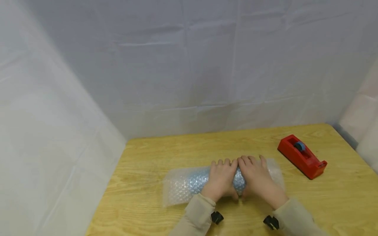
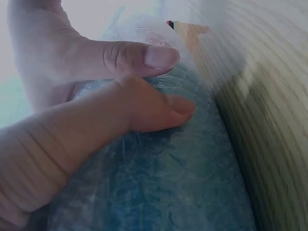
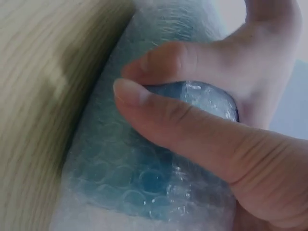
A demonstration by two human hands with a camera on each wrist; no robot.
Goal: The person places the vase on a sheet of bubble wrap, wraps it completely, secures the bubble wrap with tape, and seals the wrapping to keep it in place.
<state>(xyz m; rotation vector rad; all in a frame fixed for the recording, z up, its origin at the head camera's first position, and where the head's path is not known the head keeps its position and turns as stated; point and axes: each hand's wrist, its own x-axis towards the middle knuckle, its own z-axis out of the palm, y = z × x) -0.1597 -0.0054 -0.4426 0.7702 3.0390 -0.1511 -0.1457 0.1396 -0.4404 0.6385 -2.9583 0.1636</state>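
A blue item rolled up in clear bubble wrap [image 1: 179,186] lies lengthwise across the table. What the blue item is cannot be told through the wrap. My left hand [image 1: 222,178] grips the roll near its middle, fingers over the top and thumb on the near side. Right beside it, my right hand [image 1: 256,178] grips the roll the same way. Both thumbs press on the bubble wrap [image 2: 178,192] close together in the left wrist view. In the right wrist view the blue shows through the bubble wrap [image 3: 154,182]. The wrap's ends extend past the blue part on both sides.
A red tape dispenser [image 1: 302,159] with a blue roll of tape stands on the table at the right, beyond the right hand. The wooden table [image 1: 141,154] has white sheeting [image 1: 165,75] behind it and at both sides.
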